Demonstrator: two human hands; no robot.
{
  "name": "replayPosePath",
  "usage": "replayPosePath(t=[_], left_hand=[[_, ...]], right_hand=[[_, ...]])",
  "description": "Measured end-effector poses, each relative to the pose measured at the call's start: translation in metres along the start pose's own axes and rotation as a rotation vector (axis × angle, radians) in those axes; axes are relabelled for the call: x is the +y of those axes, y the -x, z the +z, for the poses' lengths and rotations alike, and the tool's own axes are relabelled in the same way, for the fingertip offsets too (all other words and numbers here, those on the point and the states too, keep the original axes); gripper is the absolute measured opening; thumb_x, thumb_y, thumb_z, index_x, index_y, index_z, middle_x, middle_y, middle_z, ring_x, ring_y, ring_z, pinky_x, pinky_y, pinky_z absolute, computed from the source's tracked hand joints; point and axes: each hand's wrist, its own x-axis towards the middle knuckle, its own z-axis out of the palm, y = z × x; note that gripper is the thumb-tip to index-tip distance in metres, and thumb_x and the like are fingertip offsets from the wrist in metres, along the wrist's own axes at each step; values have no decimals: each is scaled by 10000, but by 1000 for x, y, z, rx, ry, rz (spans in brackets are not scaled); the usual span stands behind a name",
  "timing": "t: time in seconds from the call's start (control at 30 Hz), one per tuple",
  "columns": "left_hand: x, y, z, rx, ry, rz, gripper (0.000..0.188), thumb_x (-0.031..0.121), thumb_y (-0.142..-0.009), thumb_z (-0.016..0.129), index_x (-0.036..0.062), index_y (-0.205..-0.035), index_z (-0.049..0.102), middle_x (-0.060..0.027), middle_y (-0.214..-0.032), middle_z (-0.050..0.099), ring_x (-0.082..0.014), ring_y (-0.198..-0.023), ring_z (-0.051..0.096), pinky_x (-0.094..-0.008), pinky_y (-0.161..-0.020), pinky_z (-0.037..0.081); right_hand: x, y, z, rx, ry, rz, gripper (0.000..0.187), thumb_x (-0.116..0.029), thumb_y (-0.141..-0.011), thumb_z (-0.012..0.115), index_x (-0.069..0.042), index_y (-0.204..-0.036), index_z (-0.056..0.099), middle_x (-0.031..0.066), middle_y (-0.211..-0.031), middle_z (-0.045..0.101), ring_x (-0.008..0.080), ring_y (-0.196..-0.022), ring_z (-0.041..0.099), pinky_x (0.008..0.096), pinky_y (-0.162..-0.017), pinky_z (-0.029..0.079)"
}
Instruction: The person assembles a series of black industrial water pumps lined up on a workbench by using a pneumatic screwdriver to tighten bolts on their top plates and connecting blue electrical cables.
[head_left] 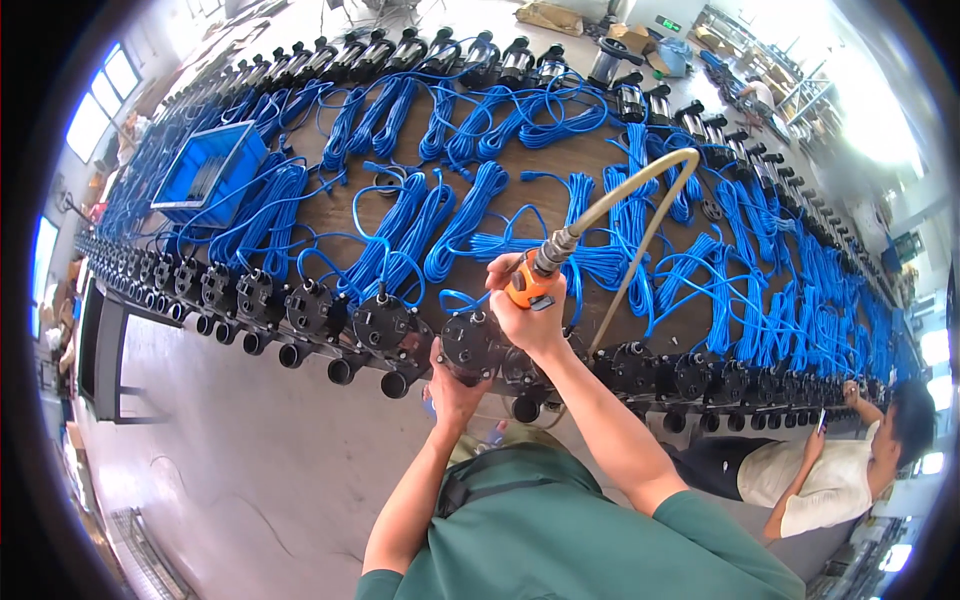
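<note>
My right hand [535, 322] is wrapped around an orange air screwdriver [531, 288], held over the near edge of the long table. A beige air hose [630, 182] runs from its metal fitting, loops up and bends back down to the right. Below and left of the tool, my left hand [458, 396] grips the side of a black cylindrical pump [470, 342] with a round, bolted top. Whether the tool's tip touches the pump is hidden by my hand. A blue cable [455, 298] leads from the pump onto the table. Another black pump [382, 325] stands just to the left.
Rows of similar pumps line the near edge and the far edge [480, 55] of the brown table [335, 212]. Bundled blue cables [470, 215] cover much of it. A blue crate [208, 175] sits at left. A co-worker [830, 470] stands at right holding a phone.
</note>
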Motion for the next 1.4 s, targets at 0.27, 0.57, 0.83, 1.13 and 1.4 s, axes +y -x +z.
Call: replayPosePath(t=[0.27, 0.57, 0.83, 1.13, 1.4], left_hand=[[-14, 2, 5, 40, -89, 63, 1093, 218, -621, 895, 39, -1489, 257, -206, -1198, 657, -360, -1025, 685, -441, -882, 540], [-11, -1, -7, 52, -96, 91, 1163, 235, -597, 898, 16, -1526, 233, -185, -1200, 658, -339, -987, 687, -427, -871, 545], [-18, 0, -7, 79, 0, 102, 1070, 259, -589, 897, -42, -1450, 337, -232, -1346, 560, -381, -1178, 607, -440, -954, 524], [-25, -1, -10, 38, 14, 108, 1084, 270, -577, 903, -43, -1447, 339, -258, -1477, 433, -388, -1348, 469, -434, -1079, 448], [-23, -1, -8, 37, -7, 93, 1059, 261, -588, 893, -36, -1445, 347, -241, -1454, 466, -371, -1302, 517, -431, -1036, 484]], right_hand=[[9, 10, -7, -3, -57, 84, 177, 59, -724, 646, 41, -900, 641, 54, -787, 660, 112, -721, 643, 258, -664, 527], [-34, 21, 4, -37, -35, 22, 318, 34, -825, 615, 22, -1143, 608, 95, -935, 677, 101, -747, 628, 243, -643, 521], [-7, 43, 61, -404, -93, 31, 299, 59, -833, 563, -7, -1119, 508, 109, -917, 578, 152, -701, 581, 286, -618, 509], [-10, 40, 69, -398, -198, 100, 470, 45, -813, 526, 38, -1282, 503, 149, -1011, 620, 133, -695, 587, 280, -650, 517], [20, 44, 64, -421, -201, 138, 350, 81, -818, 583, -5, -1157, 557, 73, -946, 613, 107, -791, 607, 247, -719, 517]])
